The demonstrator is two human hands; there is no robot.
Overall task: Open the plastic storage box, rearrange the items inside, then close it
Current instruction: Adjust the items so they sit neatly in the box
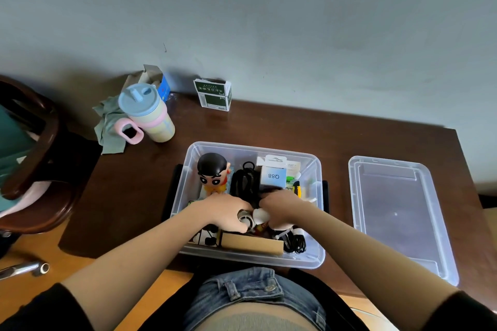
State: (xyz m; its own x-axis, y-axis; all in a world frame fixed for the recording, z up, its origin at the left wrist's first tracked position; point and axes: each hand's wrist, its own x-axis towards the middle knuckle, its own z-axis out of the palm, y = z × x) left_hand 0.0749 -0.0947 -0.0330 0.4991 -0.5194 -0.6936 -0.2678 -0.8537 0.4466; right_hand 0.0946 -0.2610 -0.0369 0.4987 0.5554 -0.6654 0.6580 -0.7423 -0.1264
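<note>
The storage box (188,169) stands open on the dark counter (269,123), near the person, and its clear lid (398,212) lies flat on the counter just to the right of it. Both hands are inside the box, at its near half. The left hand (226,212) has its fingers curled round a small round silver-and-white thing (245,219) (I cannot tell what it is). The right hand (282,209) pinches a white object (259,214) just beside it; its fingers are bent, so this grip is closed on that object too.

At the far left of the box stands a cartoon figure (212,172), and to the right of it a black cable bundle (244,183) and a small white and blue carton (273,176). A flat brown cardboard box (251,246) lies along the near wall.

I judge the box and lid to be light, thin plastic that is a little flexible and slippery, so the lid is best taken at its two long edges. The small things inside look light; the figure may tip over easily.
</note>
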